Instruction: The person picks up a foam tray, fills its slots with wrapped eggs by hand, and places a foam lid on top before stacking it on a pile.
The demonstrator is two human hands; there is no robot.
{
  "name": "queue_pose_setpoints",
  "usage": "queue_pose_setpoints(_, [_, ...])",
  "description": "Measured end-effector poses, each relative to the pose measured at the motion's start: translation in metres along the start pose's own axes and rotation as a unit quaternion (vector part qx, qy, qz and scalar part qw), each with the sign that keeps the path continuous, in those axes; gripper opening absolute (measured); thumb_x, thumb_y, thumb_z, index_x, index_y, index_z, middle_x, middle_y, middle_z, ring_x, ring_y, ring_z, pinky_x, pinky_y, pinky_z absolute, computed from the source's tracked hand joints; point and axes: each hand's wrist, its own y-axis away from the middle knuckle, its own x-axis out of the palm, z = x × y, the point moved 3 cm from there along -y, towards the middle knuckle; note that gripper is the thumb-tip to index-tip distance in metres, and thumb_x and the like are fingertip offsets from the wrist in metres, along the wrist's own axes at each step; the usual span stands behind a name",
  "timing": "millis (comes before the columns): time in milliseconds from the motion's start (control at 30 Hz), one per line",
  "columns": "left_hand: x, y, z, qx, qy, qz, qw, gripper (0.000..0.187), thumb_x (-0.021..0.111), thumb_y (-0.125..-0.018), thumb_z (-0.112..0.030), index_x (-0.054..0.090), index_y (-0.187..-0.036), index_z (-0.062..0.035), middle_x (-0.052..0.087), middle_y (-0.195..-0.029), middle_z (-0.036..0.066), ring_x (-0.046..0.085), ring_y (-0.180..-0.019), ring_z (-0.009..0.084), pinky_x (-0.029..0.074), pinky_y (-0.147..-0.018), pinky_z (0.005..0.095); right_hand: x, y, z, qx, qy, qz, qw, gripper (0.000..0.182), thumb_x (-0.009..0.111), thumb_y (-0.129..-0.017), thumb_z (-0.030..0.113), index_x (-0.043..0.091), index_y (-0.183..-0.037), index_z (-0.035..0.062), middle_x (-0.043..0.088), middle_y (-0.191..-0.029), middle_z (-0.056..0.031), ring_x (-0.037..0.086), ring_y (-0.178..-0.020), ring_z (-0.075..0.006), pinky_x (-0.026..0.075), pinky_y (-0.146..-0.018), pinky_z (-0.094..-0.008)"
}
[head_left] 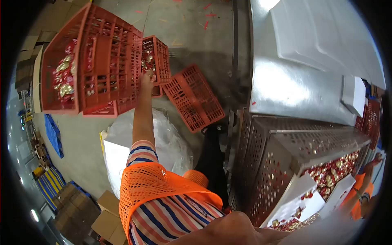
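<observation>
My left arm stretches toward a stack of red plastic crates (pixel 112 61). My left hand (pixel 147 78) is at the near edge of a smaller-looking red crate (pixel 163 59), beside the big crate's wall. Red and gold wrapped sweets (pixel 65 77) lie inside the crates. I cannot tell whether its fingers grip anything. At the bottom, my right arm extends rightward, and my right hand (pixel 322 228) is a pale blur close to white sheets (pixel 292 200) at the perforated metal bin (pixel 281 151). More of these wrapped sweets fill that bin.
Another red crate (pixel 194 98) lies on the floor near my foot. A plastic-wrapped white bundle (pixel 163 134) stands beneath my left arm. A steel surface (pixel 298 90) is at the upper right. Another person in an orange vest (pixel 355 196) is at the right edge. Cardboard boxes (pixel 108 212) stand lower left.
</observation>
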Motion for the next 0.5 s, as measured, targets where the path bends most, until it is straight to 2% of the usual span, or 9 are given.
queue_pose_setpoints(33, [0.01,0.0,-0.007,0.028,-0.03,-0.028,0.999,0.048,0.065,-0.092,-0.009,0.046,-0.135,-0.0058,0.057,-0.123,0.012,0.064,-0.096,0.0186,0.058,-0.067,0.0332,0.005,-0.005,0.005,-0.009,0.047,-0.007,0.999,0.058,0.037,-0.1,0.049,0.06,-0.113,-0.0029,0.062,-0.102,-0.0095,0.058,-0.096,-0.0199,0.047,-0.083,-0.0322])
queue_pose_setpoints(67, [0.016,-0.013,-0.006,0.009,-0.044,-0.073,0.996,0.04,0.064,-0.092,-0.01,0.052,-0.13,-0.0048,0.062,-0.118,0.012,0.065,-0.099,0.0212,0.059,-0.071,0.0352,0.009,-0.01,0.01,-0.017,0.086,-0.015,0.996,0.057,0.037,-0.1,0.048,0.06,-0.113,-0.003,0.062,-0.102,-0.0094,0.058,-0.095,-0.0197,0.047,-0.082,-0.0322])
queue_pose_setpoints(100, [0.023,-0.017,-0.012,0.025,-0.151,-0.072,0.986,0.041,0.064,-0.092,-0.01,0.052,-0.131,-0.0055,0.062,-0.118,0.012,0.065,-0.099,0.0217,0.059,-0.072,0.0356,0.013,-0.014,0.013,-0.022,0.118,-0.02,0.993,0.057,0.037,-0.1,0.047,0.06,-0.113,-0.003,0.063,-0.101,-0.0094,0.058,-0.095,-0.0196,0.047,-0.082,-0.0321])
queue_pose_setpoints(167, [0.038,-0.02,-0.022,0.058,-0.358,-0.064,0.93,0.043,0.064,-0.093,-0.011,0.052,-0.134,-0.0068,0.064,-0.117,0.013,0.065,-0.098,0.0228,0.06,-0.074,0.0363,0.022,-0.022,0.018,-0.025,0.163,-0.028,0.986,0.055,0.038,-0.1,0.046,0.061,-0.112,-0.0031,0.063,-0.1,-0.0092,0.058,-0.094,-0.0193,0.047,-0.082,-0.0321])
queue_pose_setpoints(200, [0.033,-0.041,-0.011,0.081,-0.32,-0.106,0.938,0.05,0.064,-0.093,-0.012,0.049,-0.141,-0.013,0.063,-0.12,0.014,0.064,-0.102,0.025,0.058,-0.08,0.0393,0.025,-0.025,0.02,-0.026,0.177,-0.033,0.983,0.055,0.038,-0.101,0.045,0.061,-0.112,-0.0032,0.063,-0.1,-0.0091,0.058,-0.093,-0.0191,0.047,-0.082,-0.0321])
queue_pose_setpoints(267, [0.027,-0.09,-0.002,0.232,-0.353,-0.094,0.902,0.054,0.061,-0.094,-0.014,0.044,-0.145,-0.0147,0.059,-0.127,0.014,0.062,-0.108,0.0295,0.054,-0.089,0.0453,0.029,-0.029,0.022,-0.021,0.203,-0.041,0.978,0.053,0.038,-0.101,0.043,0.061,-0.111,-0.0033,0.063,-0.099,-0.0089,0.058,-0.092,-0.0188,0.047,-0.081,-0.032])
queue_pose_setpoints(333, [0.046,-0.08,-0.016,0.283,-0.367,-0.1,0.88,0.052,0.058,-0.095,-0.013,0.043,-0.145,-0.0124,0.055,-0.132,0.015,0.06,-0.111,0.0344,0.051,-0.094,0.0481,0.032,-0.033,0.023,-0.02,0.219,-0.042,0.975,0.052,0.038,-0.101,0.042,0.061,-0.111,-0.0035,0.064,-0.098,-0.0087,0.059,-0.091,-0.0185,0.047,-0.081,-0.0319])
queue_pose_setpoints(400, [0.066,-0.067,-0.038,0.294,-0.452,-0.1,0.836,0.049,0.054,-0.095,-0.013,0.043,-0.143,-0.0102,0.051,-0.136,0.017,0.059,-0.113,0.0387,0.049,-0.096,0.0497,0.031,-0.033,0.023,-0.023,0.228,-0.043,0.972,0.05,0.038,-0.101,0.04,0.062,-0.11,-0.0036,0.064,-0.097,-0.0086,0.059,-0.09,-0.0181,0.047,-0.08,-0.0319])
queue_pose_setpoints(500, [0.078,-0.057,-0.042,0.27,-0.669,-0.06,0.69,0.044,0.048,-0.095,-0.016,0.046,-0.138,-0.0085,0.046,-0.14,0.023,0.058,-0.114,0.0431,0.05,-0.094,0.05,0.024,-0.024,0.021,-0.028,0.229,-0.044,0.972,0.048,0.038,-0.102,0.038,0.062,-0.109,-0.0038,0.065,-0.095,-0.0083,0.059,-0.088,-0.0177,0.047,-0.08,-0.0318])
